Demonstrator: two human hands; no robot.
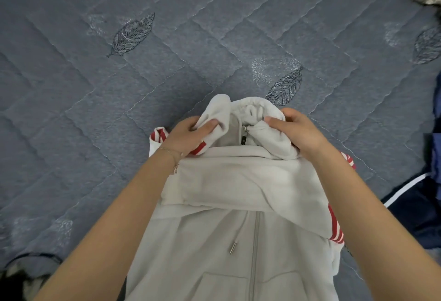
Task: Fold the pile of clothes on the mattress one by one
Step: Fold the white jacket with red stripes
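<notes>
Pale grey zip hoodie (238,181): front-up on blue-grey quilted mattress (95,86), hood end farthest from person. Red-white striped trim at sides. One metal drawstring tip (232,247), one zipper pull (244,133). Left hand (188,137), right hand (298,131): fingers curled, each grasping hood fabric. One navy garment (410,205) at right edge.

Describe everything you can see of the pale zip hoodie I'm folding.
The hoodie is pale grey, soft fleece-like cloth, with red-striped trim, a closed front zip, a metal-tipped drawstring and front pockets. It lies front up on the blue quilted mattress, hood away from the person, a band of fabric folded across the chest. The left hand and the right hand each grip bunched cloth at the hood, either side of the zip pull.
</notes>
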